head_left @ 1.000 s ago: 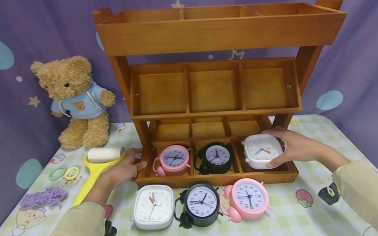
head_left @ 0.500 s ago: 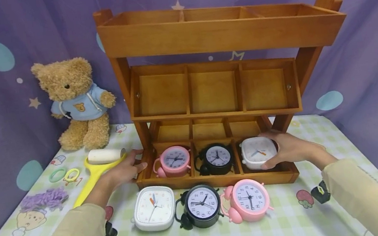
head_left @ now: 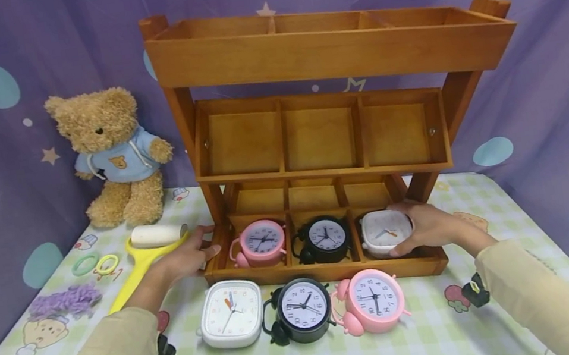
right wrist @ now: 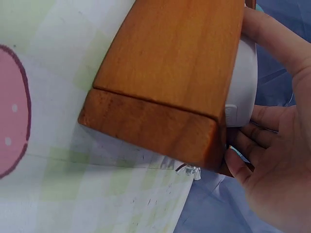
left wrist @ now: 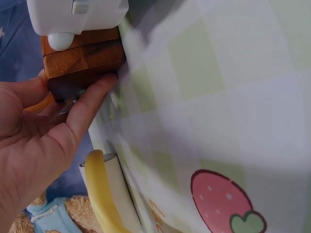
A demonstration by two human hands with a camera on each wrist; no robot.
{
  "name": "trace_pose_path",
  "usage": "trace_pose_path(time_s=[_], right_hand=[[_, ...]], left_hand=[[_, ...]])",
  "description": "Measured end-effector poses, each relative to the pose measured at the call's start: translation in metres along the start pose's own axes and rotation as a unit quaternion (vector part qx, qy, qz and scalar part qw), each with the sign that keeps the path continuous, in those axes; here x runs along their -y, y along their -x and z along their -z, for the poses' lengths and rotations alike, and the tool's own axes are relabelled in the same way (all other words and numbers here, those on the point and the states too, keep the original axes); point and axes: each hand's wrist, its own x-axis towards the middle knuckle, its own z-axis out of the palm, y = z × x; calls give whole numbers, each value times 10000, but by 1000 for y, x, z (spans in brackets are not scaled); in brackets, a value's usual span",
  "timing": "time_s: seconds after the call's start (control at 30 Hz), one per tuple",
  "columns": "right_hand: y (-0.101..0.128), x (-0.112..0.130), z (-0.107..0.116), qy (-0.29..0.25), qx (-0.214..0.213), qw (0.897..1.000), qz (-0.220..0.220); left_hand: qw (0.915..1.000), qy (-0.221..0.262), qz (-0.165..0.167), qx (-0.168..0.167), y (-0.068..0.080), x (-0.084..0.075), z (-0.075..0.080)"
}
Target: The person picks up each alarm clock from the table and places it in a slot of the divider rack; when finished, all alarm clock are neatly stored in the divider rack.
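Note:
My right hand [head_left: 427, 224] grips a white square alarm clock [head_left: 381, 231], which sits in the right compartment of the bottom tray of a wooden shelf [head_left: 399, 266]. In the right wrist view the tray wall hides part of the white clock [right wrist: 244, 80], and fingers curl behind it. My left hand [head_left: 187, 256] holds the tray's left end; the left wrist view has thumb and fingers about the wooden corner [left wrist: 87, 60]. The left compartment holds a pink alarm clock [head_left: 262, 243], the middle one a black alarm clock [head_left: 327, 239].
Before the shelf stand a second white clock [head_left: 232, 314], a second black clock [head_left: 304, 307] and a second pink clock [head_left: 376, 297]. At left lie a yellow-handled lint roller [head_left: 145, 259], hair ties [head_left: 107, 264] and purple fluff [head_left: 66, 301]. A teddy bear [head_left: 122, 160] sits behind.
My right hand has moved left with the white clock, which has gone lower and further left inside the right compartment. The left hand stays at the tray's end.

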Motion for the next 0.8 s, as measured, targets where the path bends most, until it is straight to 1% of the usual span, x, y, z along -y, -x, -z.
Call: trace_pose_path(time_s=[0.23, 0.33, 0.53, 0.8], right_hand=[[0, 1, -2, 65, 30, 10000, 45], [0, 3, -2, 195, 62, 9998, 77], [1, 5, 1, 474, 150, 9986, 155], [0, 3, 2, 489, 126, 9986, 159]], left_hand=[[10000, 29, -31, -21, 0, 1, 0], [10000, 26, -52, -15, 0, 1, 0], [10000, 20, 27, -18, 1, 1, -1], [10000, -8, -5, -15, 1, 0, 0]])
